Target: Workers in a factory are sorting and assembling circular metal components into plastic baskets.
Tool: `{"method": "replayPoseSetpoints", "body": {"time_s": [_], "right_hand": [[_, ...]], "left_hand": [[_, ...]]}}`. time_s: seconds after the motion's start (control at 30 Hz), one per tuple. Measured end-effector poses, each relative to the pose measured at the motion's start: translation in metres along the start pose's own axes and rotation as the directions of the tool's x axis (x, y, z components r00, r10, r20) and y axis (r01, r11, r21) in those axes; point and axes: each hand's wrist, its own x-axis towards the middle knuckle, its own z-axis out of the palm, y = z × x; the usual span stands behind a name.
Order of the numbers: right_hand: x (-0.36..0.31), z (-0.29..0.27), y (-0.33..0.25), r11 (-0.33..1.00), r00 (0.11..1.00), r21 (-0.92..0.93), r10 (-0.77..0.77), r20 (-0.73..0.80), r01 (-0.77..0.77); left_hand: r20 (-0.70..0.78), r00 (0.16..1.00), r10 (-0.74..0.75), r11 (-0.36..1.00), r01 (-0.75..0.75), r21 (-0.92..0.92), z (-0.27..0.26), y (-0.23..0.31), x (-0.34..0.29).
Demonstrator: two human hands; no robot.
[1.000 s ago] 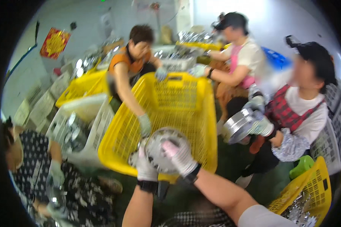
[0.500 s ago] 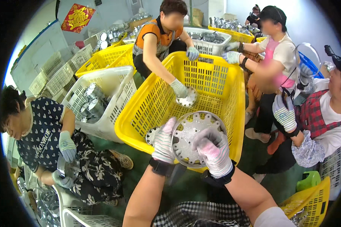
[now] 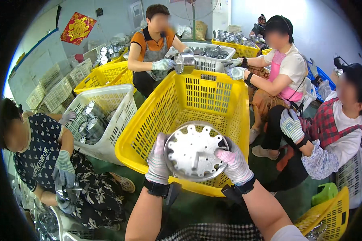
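Observation:
A round silver metal part (image 3: 195,150) with a toothed inner plate and a raised rim is held between my two hands, its toothed face toward me. My left hand (image 3: 157,160) grips its left rim. My right hand (image 3: 235,162) grips the right rim, thumb lying on the face. Both wear striped knit gloves with pinkish thumbs. The part is above the near edge of a large yellow plastic basket (image 3: 138,134). Across the basket, a person in an orange top holds a similar metal part (image 3: 185,63) in gloved hands.
A white basket (image 3: 120,124) holding metal parts stands at the left. Another person there handles a metal part (image 3: 67,188). Two people sit at the right. A green stool (image 3: 325,193) and a yellow basket (image 3: 338,213) are at the lower right.
My right hand has moved from across the part's face to its right rim, and the part is nearer me. The person opposite has raised a metal part out of the yellow basket.

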Motion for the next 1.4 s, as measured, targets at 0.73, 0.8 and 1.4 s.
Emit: {"method": "replayPoseSetpoints", "body": {"time_s": [0.73,0.8,1.4], "right_hand": [[-0.003,0.019,0.002,0.940,0.989,0.342,-0.039,0.145,-0.013],[0.002,0.005,0.012,0.917,0.990,0.397,-0.018,0.137,-0.039],[0.011,0.001,0.036,0.938,0.976,0.310,0.093,0.196,-0.152]], "left_hand": [[0.188,0.982,-0.020,0.975,0.061,-0.215,0.016,-0.007,-0.016],[0.170,0.984,-0.060,0.997,0.066,-0.026,0.012,-0.011,-0.022],[0.164,0.977,-0.133,0.988,0.143,-0.053,-0.011,-0.006,-0.023]]}}
